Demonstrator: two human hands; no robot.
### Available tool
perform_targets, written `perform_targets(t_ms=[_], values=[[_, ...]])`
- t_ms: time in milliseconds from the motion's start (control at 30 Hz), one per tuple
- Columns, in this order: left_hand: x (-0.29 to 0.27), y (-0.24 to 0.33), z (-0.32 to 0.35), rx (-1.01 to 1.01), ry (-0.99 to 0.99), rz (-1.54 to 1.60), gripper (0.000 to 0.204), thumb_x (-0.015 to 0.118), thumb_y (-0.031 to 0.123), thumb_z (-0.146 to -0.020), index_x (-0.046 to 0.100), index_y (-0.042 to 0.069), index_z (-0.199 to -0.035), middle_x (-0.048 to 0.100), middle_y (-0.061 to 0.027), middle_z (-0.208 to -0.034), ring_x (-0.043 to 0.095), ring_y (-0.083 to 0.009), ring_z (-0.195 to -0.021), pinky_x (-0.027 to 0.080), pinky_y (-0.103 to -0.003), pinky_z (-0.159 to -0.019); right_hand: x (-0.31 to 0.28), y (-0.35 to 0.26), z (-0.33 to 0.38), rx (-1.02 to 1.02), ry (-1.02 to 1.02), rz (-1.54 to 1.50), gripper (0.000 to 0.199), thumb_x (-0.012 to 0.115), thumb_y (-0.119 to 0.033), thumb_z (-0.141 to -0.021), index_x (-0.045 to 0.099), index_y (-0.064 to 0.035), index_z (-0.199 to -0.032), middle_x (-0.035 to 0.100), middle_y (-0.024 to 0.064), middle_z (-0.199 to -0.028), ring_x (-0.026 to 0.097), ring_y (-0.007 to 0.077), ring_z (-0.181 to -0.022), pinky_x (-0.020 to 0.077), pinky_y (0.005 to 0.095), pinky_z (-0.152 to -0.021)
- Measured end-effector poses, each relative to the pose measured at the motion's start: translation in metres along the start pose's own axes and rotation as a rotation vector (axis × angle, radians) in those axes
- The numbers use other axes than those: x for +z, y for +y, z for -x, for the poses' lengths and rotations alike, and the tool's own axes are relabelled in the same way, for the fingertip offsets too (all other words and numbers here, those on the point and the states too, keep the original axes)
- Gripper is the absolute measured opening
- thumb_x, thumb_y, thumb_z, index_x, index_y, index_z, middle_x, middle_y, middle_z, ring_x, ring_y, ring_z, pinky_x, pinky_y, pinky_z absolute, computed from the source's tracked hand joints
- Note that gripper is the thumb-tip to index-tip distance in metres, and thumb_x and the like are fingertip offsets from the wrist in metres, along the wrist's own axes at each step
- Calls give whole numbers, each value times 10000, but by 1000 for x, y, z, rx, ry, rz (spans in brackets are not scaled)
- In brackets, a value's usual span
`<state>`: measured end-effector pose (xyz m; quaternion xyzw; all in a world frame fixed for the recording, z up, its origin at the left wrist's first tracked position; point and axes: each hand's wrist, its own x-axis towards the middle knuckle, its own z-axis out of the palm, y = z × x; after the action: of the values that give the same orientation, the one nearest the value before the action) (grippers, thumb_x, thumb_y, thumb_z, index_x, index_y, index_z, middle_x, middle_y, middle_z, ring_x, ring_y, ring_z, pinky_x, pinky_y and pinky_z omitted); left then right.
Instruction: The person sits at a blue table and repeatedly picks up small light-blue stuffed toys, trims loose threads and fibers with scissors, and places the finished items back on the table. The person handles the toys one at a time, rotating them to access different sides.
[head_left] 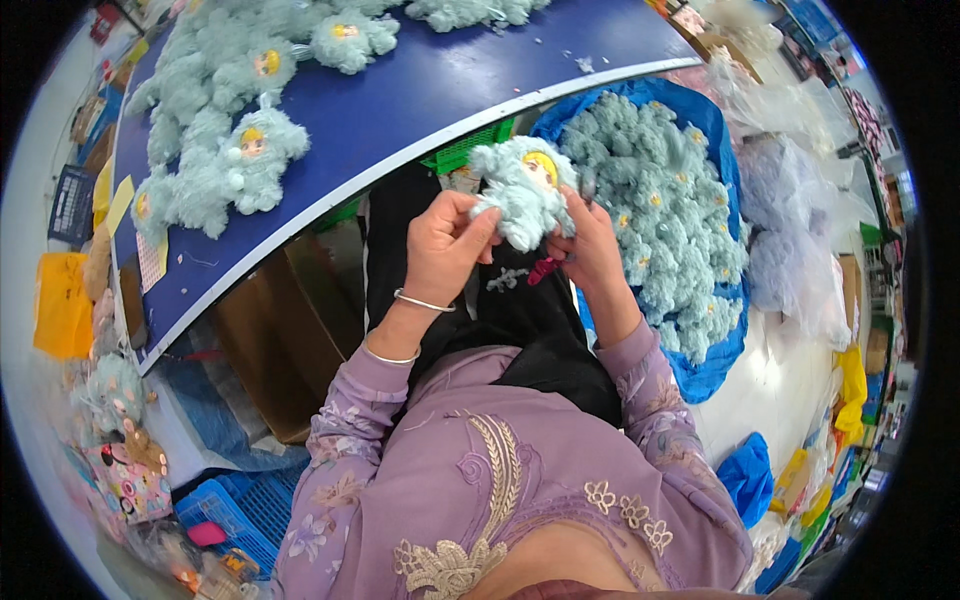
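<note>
Above my lap I hold a fluffy pale-blue plush doll (518, 200) with a doll face and yellow hair. My left hand (447, 240) pinches its left side between thumb and fingers. On its other side my right hand (592, 243) is closed around the plush. Scissors with a dark red handle (541, 270) also sit in my right hand, with the handle showing below the palm. A dark blade tip seems to poke out above the fingers. The fur hides most of my fingertips.
A blue table (400, 110) with a pale edge lies ahead, bearing several similar plush dolls (262, 150). Beside my right leg, a blue sack (735, 340) is full of more. A cardboard box (290, 340) stands under the table; a blue plastic crate (225, 515) is at lower left.
</note>
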<state>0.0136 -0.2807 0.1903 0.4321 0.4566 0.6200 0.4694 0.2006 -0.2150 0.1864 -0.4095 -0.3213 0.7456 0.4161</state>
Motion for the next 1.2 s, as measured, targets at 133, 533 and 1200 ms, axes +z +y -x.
perform_targets(t_ms=[133,533,1200], values=[[-18,3,-11,112,-42,0,87,646,59,-879,564,40,-859,638,-46,-777,575,-57,-625,462,-196,-558,-41,-3,-9,-231,159,84,228,580,-301,-940,592,-73,-935,568,-1,-714,501,86,-540,356,217,-446],[-184,44,-57,411,433,-1305,555,705,136,-721,511,70,-1237,488,-197,-1254,496,-380,-1152,414,-432,-989,-25,9,-4,-69,-36,93,297,524,-198,-941,564,15,-1144,612,43,-795,328,30,-451,281,198,-398],[-41,31,-24,531,-24,-383,180,583,-44,-810,482,54,-921,512,-46,-934,513,-128,-871,449,-264,-764,65,-23,-31,-254,-366,105,432,680,-153,-857,544,64,-1205,634,92,-1104,622,157,-951,495,293,-844]])
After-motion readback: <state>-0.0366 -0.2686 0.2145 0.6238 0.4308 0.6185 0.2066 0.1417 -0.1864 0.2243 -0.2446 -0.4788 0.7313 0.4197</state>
